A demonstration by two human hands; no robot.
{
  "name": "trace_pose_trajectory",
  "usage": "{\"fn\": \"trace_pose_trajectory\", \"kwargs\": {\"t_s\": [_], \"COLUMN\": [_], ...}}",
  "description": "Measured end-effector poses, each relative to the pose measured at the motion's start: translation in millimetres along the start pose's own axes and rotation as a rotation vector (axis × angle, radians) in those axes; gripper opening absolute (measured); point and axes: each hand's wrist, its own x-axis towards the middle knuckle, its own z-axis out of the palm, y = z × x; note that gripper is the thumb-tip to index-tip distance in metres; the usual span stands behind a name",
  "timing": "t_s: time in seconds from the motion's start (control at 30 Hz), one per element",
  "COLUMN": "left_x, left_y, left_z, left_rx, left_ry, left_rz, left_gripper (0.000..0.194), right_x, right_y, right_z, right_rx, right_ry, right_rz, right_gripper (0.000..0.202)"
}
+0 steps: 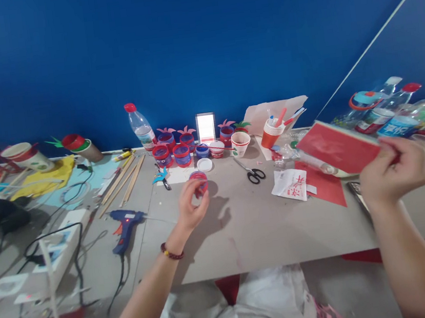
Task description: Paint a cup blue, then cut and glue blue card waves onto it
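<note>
Item: left hand [189, 208], fingers curled about a small red-and-purple cup [201, 179], in front of the white lid [204, 165]; whether lifted, I cannot tell.
Item: right hand [397, 167], grasping a red card [337, 148] by its right end, above the table [263, 230].
Step, I judge: handling both pieces at once.
Next move: calls for a light left pinch, I reckon, and avoiding the scissors [251, 170].

On our table [253, 236], the glue gun [128, 230] lies left of our left hand [191, 205], scissors [252, 172] to its right, cups [182, 158] beyond it, bottles [398, 126] far right, a power strip [66, 246] near left.
</note>
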Motion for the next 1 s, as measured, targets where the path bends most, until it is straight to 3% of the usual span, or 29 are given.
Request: {"fn": "trace_pose_trajectory", "kwargs": {"t_s": [0.07,0.13,0.2,0.3,0.37,0.5,0.57,0.67,0.83,1.0], "left_x": [0.4,1.8,2.8,0.6,-2.9,-9.1,-10.5,-10.9,-10.5,-11.5], "left_y": [8.8,17.8,24.9,28.1,25.5,18.4,17.4,19.2,21.2,19.4], "left_z": [-0.5,-1.0,-0.5,3.0,6.0,10.7,13.0,15.9,17.3,16.6], "left_rx": [-0.356,-0.712,-0.990,-1.203,-1.226,-1.082,-0.997,-0.933,-0.890,-0.892], "left_ry": [-0.197,-0.506,-0.754,-0.895,-0.914,-0.824,-0.806,-0.812,-0.814,-0.780], "left_rz": [-0.211,-0.433,-0.635,-0.880,-0.967,-1.050,-1.080,-1.047,-1.019,-0.999], "left_gripper": [0.043,0.060,0.078,0.088,0.079,0.056,0.057,0.065,0.072,0.079], "right_x": [-17.9,-44.7,-75.3,-114.0,-129.2,-139.7,-140.3,-137.2,-120.9,-105.5], "right_y": [-5.6,-17.9,-38.8,-81.8,-111.4,-157.6,-173.5,-190.3,-194.1,-162.1], "right_z": [-5.9,-17.2,-33.4,-59.4,-72.6,-89.0,-96.3,-107.5,-111.0,-89.8], "right_rx": [0.015,0.003,0.088,0.427,0.577,0.833,0.929,1.009,0.918,0.694], "right_ry": [0.004,-0.072,-0.324,-0.598,-0.677,-0.750,-0.747,-0.818,-0.824,-0.729], "right_rz": [-0.062,-0.047,-0.117,-0.397,-0.467,-0.476,-0.382,-0.126,0.200,0.156], "right_gripper": [0.028,0.024,0.016,0.020,0.032,0.045,0.045,0.035,0.021,0.018]}}
